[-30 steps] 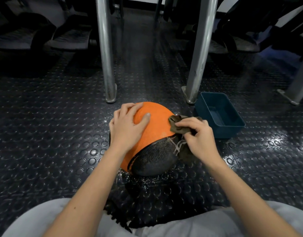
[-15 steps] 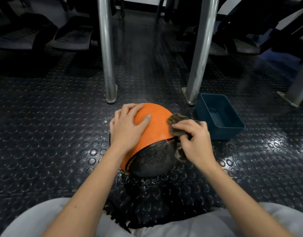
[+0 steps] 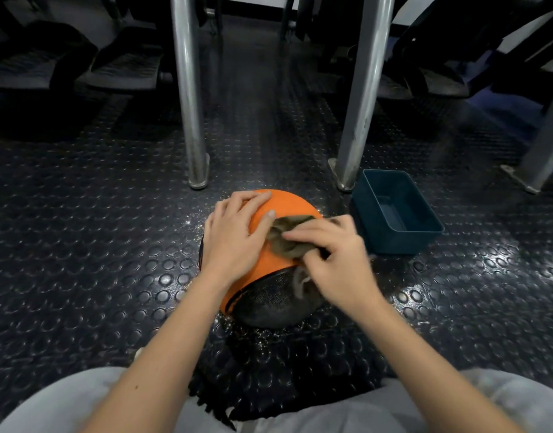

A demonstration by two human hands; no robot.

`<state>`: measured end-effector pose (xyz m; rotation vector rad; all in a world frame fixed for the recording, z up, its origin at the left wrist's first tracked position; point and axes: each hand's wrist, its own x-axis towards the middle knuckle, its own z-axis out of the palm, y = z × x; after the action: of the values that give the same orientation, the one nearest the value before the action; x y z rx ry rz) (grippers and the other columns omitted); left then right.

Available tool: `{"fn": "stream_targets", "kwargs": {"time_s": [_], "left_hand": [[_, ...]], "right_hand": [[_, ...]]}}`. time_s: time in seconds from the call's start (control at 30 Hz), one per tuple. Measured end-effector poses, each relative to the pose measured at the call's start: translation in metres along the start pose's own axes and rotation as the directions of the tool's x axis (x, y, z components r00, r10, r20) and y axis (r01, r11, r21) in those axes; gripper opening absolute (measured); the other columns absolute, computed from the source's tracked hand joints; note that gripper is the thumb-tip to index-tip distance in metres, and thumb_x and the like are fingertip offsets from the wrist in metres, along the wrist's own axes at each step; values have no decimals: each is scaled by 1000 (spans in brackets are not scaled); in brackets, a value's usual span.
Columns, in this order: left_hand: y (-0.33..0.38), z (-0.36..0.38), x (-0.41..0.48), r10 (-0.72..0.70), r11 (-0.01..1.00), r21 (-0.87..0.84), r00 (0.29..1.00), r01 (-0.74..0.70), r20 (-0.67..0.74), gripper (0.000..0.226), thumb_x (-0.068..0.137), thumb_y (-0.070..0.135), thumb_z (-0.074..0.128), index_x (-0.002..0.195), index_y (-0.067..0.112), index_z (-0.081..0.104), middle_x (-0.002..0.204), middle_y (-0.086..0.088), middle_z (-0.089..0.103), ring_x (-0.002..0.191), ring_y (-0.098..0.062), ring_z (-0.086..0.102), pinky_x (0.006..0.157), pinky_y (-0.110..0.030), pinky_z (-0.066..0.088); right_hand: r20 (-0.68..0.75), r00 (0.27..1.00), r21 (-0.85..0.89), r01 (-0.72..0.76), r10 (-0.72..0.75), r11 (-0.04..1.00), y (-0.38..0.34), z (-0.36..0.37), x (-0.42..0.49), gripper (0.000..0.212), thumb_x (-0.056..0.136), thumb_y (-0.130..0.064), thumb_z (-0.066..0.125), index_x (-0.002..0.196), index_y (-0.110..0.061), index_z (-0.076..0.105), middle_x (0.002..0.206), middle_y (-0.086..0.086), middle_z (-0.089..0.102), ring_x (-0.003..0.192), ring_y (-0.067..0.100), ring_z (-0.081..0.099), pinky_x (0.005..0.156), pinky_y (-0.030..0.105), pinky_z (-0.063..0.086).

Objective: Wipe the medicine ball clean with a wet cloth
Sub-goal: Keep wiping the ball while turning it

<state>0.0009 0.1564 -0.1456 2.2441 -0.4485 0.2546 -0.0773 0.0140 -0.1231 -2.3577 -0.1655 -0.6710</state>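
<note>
An orange and black medicine ball (image 3: 287, 204) sits on the studded black floor in front of my knees. My left hand (image 3: 234, 235) lies spread over the ball's left side, fingers straight, thumb near the top. My right hand (image 3: 334, 251) grips a crumpled olive-brown cloth (image 3: 284, 239) and presses it against the orange part near the top of the ball, close to my left thumb. The right hand is slightly blurred. A frayed end of the cloth hangs over the black mesh-textured part (image 3: 269, 301).
A dark teal plastic tub (image 3: 422, 232) stands on the floor just right of the ball. Two metal posts (image 3: 187, 98) (image 3: 362, 98) rise behind the ball, a third foot (image 3: 518, 179) at far right. Dark seats line the back. The floor around the ball glistens wet.
My right hand has slid the cloth from the ball's right side leftward and up onto the orange top, nearer my left thumb. My left hand and the ball stay put.
</note>
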Motion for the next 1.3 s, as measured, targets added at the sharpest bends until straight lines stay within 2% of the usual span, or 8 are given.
{"fn": "stream_targets", "kwargs": {"time_s": [0.1, 0.27, 0.53, 0.73, 0.8, 1.07, 1.17, 1.3], "left_hand": [[2, 5, -1, 47, 998, -33, 999, -48, -13, 60, 84, 57, 22, 127, 34, 57, 125, 15, 52, 115, -12, 37, 105, -44, 31], [3, 7, -3, 117, 993, -2, 993, -117, 8, 58, 85, 58, 23, 126, 35, 57, 119, 27, 45, 113, -6, 34, 105, -37, 29], [-30, -14, 9, 79, 923, -381, 996, -63, 28, 19, 78, 43, 57, 96, 43, 64, 101, 33, 56, 107, -2, 51, 98, -16, 31], [-19, -12, 7, 109, 912, -406, 988, -57, 106, 26, 65, 60, 65, 90, 58, 67, 107, 31, 58, 112, 2, 49, 101, -18, 32], [-20, -11, 6, 109, 913, -403, 989, -60, 98, 28, 66, 59, 65, 93, 57, 66, 110, 30, 57, 113, 1, 50, 102, -23, 33], [-31, -26, 1, 23, 844, -537, 998, 11, 56, 20, 68, 28, 73, 87, 31, 73, 99, 27, 62, 102, 5, 57, 90, -7, 38], [-32, -29, 3, 24, 857, -515, 995, 31, 99, 21, 67, 31, 78, 85, 41, 74, 101, 26, 63, 104, 5, 57, 90, -7, 39], [-32, -29, -3, -38, 898, -440, 998, 11, -54, 18, 73, 31, 77, 89, 34, 71, 99, 19, 65, 99, 4, 58, 90, -13, 43]], "right_hand": [[1, 1000, -21, 12, -12, 1000, 10, -2, 8, 40, 71, 7, 48, 91, -15, 76, 93, -19, 61, 89, -5, 36, 82, 11, 29], [32, 896, 90, -443, 442, 892, 56, -18, 20, 42, 81, 13, 50, 107, -12, 70, 102, -7, 64, 105, 17, 58, 90, 6, 38], [-5, 998, 17, -58, 58, 998, 4, 1, -2, 36, 78, 1, 50, 94, -17, 76, 96, -19, 59, 88, 6, 36, 83, 5, 27], [8, 898, 155, -435, 439, 887, 53, -9, 13, 37, 84, 7, 52, 104, -17, 72, 97, -8, 65, 90, 12, 56, 90, 35, 45], [25, 876, 204, -475, 481, 856, 53, -11, 11, 37, 84, 10, 50, 106, -12, 71, 99, -6, 66, 94, 9, 60, 92, 32, 47], [-19, 1000, 21, 20, -19, 1000, 2, 0, -8, 31, 82, -5, 51, 96, -17, 75, 98, -18, 59, 90, 13, 39, 85, 8, 28], [22, 966, 38, -258, 257, 965, 42, -3, 2, 35, 84, 5, 54, 105, -16, 72, 102, -9, 64, 94, 17, 48, 88, 4, 27], [180, 835, 230, -550, 520, 803, 61, -4, 5, 38, 88, 8, 46, 115, -9, 66, 104, -11, 63, 105, 14, 58, 99, 32, 43]]}}
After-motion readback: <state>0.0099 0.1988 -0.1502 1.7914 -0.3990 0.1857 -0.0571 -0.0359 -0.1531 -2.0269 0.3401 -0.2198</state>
